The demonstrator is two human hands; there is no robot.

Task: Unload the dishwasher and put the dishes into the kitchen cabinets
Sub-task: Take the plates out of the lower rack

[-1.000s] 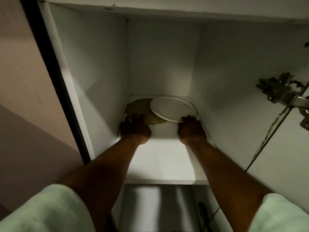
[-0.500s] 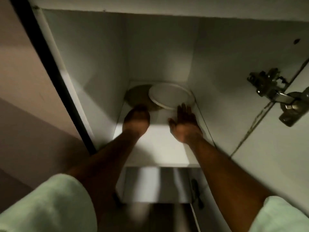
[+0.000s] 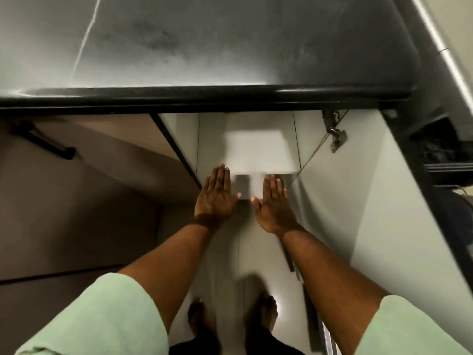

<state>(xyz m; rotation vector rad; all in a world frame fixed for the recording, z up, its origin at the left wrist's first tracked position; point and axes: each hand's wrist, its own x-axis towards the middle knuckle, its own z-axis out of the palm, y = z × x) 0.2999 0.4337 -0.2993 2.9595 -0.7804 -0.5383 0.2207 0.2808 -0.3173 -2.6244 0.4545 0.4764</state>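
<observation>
Left hand (image 3: 216, 198) and right hand (image 3: 273, 203) are held flat, each grip open, before the cabinet shelf (image 3: 258, 152). The dark counter (image 3: 204, 96) edge overhangs it, with the hinge (image 3: 336, 135) at right.

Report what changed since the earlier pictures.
Both hands drew back toward the person, off the white plate and brown disc, which are now out of sight. The left hand and right hand hover before the shelf, fingers straight, holding nothing. Unchanged: cabinet door open.

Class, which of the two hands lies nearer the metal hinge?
The right hand; the hinge is above its side, the left hand farther away.
</observation>
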